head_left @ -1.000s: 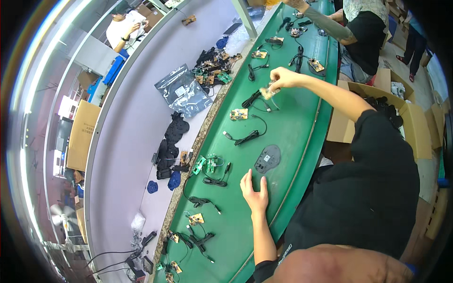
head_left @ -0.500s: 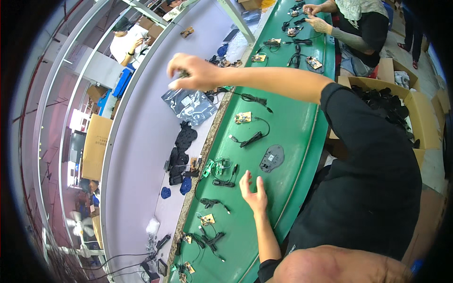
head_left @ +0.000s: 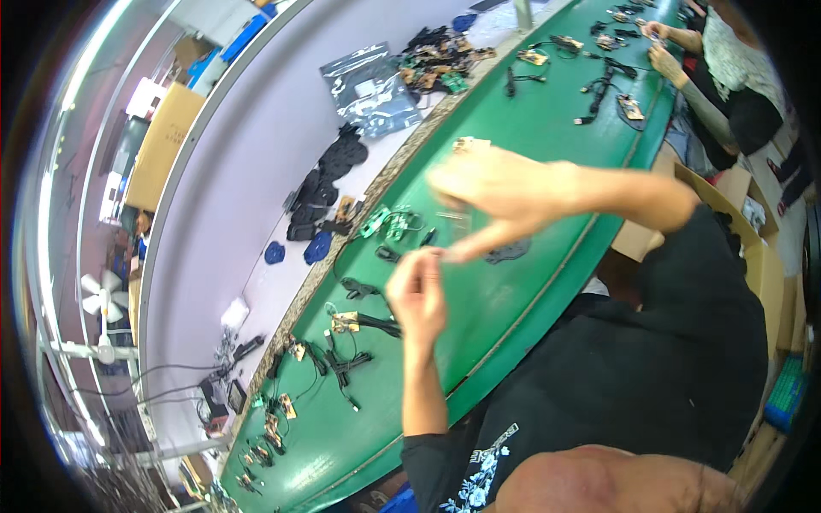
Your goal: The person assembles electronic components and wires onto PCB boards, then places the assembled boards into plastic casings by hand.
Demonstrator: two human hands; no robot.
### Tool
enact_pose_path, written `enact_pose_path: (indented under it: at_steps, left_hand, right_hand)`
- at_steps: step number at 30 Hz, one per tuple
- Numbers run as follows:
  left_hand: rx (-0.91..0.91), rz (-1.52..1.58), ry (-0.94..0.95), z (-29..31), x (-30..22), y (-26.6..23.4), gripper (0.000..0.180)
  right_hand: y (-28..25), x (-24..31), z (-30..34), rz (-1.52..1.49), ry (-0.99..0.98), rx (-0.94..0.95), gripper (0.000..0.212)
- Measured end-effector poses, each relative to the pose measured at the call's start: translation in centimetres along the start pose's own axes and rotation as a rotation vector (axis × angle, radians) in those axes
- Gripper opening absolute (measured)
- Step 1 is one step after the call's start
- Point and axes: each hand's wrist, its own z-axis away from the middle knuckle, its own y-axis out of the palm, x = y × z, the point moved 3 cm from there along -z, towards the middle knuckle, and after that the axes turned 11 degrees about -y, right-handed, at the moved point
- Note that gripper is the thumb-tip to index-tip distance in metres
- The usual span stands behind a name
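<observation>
Left hand [head_left: 416, 295]: bunched above green belt [head_left: 492, 329]; cannot tell whether gripping anything.
Right hand [head_left: 492, 192]: blurred, close to left hand; cannot tell whether gripping.
Dark plate [head_left: 510, 250]: lying on belt, partly hidden behind right hand.
Tan board [head_left: 470, 144]: just beyond right hand.

I see a loose black shirt [head_left: 624, 368] with short, plain black sleeves [head_left: 680, 256]; near the left sleeve I make out a pale-blue floral print [head_left: 487, 474] beside white lettering [head_left: 496, 443]. Both hands [head_left: 416, 297] are bare.
</observation>
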Motion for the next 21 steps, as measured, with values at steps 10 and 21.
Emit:
enact_pose_path:
  at_steps: [10,21]
  left_hand:
    - [0.575,0.122,-0.473,5.9,7.5,5.0,0.017]
    - [0.212,0.112,-0.665,1.4,9.0,7.3,0.015]
  right_hand:
    - [11.8,-1.8,14.2,-1.293,0.561,-0.145,0.038]
    - [11.4,-8.2,9.6,-0.547,0.211,-0.355,0.04]
